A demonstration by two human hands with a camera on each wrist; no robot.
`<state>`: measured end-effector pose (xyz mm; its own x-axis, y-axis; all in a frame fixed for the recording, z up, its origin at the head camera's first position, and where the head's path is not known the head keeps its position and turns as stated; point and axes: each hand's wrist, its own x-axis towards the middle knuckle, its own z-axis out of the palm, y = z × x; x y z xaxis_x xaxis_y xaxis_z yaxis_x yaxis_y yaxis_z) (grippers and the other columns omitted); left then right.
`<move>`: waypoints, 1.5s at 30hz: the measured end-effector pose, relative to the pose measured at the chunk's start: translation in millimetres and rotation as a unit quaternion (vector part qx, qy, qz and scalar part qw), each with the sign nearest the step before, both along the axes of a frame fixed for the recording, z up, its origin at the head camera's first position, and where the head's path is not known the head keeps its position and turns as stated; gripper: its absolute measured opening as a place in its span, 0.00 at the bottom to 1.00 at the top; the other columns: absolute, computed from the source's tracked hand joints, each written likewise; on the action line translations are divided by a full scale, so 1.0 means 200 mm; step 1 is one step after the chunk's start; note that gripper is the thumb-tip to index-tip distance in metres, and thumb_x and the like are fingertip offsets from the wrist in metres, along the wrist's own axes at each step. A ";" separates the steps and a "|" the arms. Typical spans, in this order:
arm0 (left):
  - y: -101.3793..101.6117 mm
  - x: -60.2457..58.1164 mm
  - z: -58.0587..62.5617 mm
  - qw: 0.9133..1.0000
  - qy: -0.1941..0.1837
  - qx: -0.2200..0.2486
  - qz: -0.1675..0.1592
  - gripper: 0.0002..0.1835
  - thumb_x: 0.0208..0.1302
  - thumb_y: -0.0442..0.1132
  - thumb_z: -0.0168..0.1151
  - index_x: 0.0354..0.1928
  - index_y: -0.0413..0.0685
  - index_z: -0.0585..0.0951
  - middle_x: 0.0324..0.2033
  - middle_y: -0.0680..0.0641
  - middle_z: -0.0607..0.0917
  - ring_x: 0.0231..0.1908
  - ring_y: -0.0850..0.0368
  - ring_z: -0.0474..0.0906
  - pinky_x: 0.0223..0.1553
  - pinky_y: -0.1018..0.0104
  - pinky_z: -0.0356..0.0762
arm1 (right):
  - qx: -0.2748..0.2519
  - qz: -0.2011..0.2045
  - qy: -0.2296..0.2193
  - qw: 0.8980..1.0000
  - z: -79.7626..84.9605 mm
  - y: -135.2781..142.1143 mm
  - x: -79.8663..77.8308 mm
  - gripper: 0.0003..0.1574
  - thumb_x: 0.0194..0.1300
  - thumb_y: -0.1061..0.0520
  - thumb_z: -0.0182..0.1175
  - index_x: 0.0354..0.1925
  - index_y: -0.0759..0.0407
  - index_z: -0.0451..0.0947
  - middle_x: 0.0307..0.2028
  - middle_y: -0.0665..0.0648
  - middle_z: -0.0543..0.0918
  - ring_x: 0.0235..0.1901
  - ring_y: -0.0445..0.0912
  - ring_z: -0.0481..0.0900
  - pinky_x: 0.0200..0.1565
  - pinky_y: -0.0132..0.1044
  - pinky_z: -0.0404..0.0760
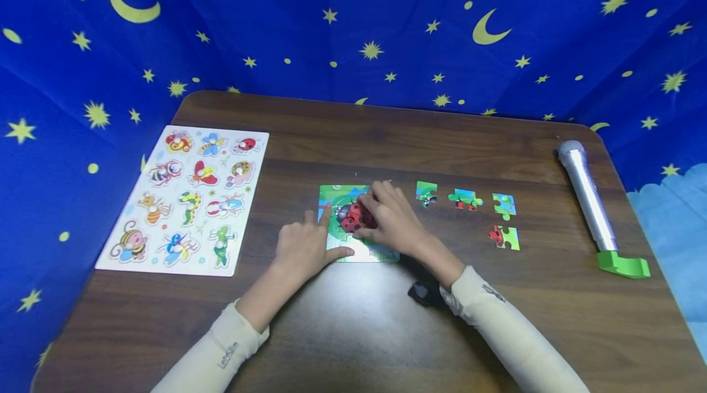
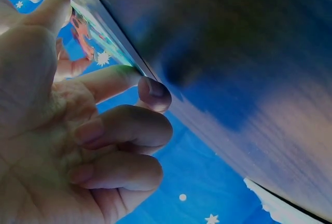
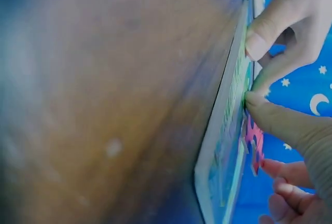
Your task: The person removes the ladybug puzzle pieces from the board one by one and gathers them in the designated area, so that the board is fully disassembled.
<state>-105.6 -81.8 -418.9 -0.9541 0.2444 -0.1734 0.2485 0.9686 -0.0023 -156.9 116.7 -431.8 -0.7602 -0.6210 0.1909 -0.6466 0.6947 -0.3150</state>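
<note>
A small ladybug jigsaw puzzle (image 1: 361, 253) lies on the table in front of the person, with red ladybug parts in its middle. The left hand (image 1: 301, 245) is at its left side; the index finger and thumb touch it while the other fingers are bent, as the left wrist view shows. Over the puzzle's right part, the right hand (image 1: 394, 218) pinches a red puzzle piece (image 3: 253, 140) that stands tilted up from the board in the right wrist view. That hand hides much of the puzzle's right side. Several loose pieces (image 1: 466, 198) lie to its right.
A white board (image 1: 201, 196) with several insect pictures lies at the left. A silver toy microphone (image 1: 590, 196) with a green end (image 1: 624, 264) is at the right. A small black object (image 1: 424, 293) sits by the right wrist. A blue starry curtain (image 1: 353, 24) hangs behind the table (image 1: 342, 331).
</note>
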 end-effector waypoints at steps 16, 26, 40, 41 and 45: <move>0.00 0.00 -0.01 1.000 0.013 -0.003 -0.005 0.57 0.51 0.82 0.52 0.73 0.48 0.66 0.51 0.36 0.83 0.15 0.55 0.68 0.17 0.63 0.66 | -0.012 -0.021 -0.055 0.998 -0.03 0.03 0.02 0.47 0.45 0.40 0.80 0.57 0.66 0.80 0.36 0.53 0.70 0.37 0.46 0.62 0.40 0.37 0.61; 0.00 -0.01 0.00 1.000 -0.002 0.012 -0.002 0.57 0.51 0.81 0.54 0.74 0.48 0.65 0.48 0.37 0.83 0.16 0.54 0.68 0.17 0.62 0.66 | -0.046 -0.036 -0.074 0.996 0.06 0.31 0.03 0.47 0.47 0.46 0.80 0.60 0.68 0.77 0.40 0.54 0.71 0.40 0.47 0.61 0.42 0.42 0.58; -0.01 0.00 0.01 1.000 0.001 0.016 -0.011 0.58 0.50 0.81 0.55 0.73 0.46 0.66 0.46 0.36 0.83 0.15 0.56 0.66 0.16 0.63 0.64 | -0.022 -0.097 -0.058 0.993 0.03 0.88 0.13 0.46 0.43 0.48 0.81 0.58 0.68 0.79 0.37 0.53 0.71 0.39 0.44 0.59 0.41 0.40 0.55; -0.01 0.00 0.01 1.000 0.001 0.016 -0.010 0.58 0.50 0.81 0.55 0.73 0.46 0.66 0.47 0.36 0.83 0.15 0.56 0.66 0.16 0.63 0.64 | -0.020 -0.099 -0.056 0.993 0.02 0.89 0.13 0.46 0.43 0.48 0.81 0.58 0.68 0.79 0.36 0.53 0.70 0.38 0.44 0.58 0.41 0.40 0.55; 0.00 -0.01 0.01 1.000 0.000 0.018 -0.009 0.58 0.50 0.81 0.55 0.73 0.46 0.67 0.48 0.35 0.83 0.16 0.56 0.66 0.16 0.63 0.63 | -0.016 -0.104 -0.061 0.993 0.02 0.95 0.13 0.45 0.44 0.49 0.81 0.59 0.65 0.80 0.36 0.52 0.69 0.39 0.44 0.58 0.43 0.42 0.53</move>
<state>-107.0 -82.0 -416.6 -0.9496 0.2673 -0.1637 0.2658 0.9635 0.0314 -130.8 306.0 -428.6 -0.8903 -0.4428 0.1067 -0.4454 0.7975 -0.4070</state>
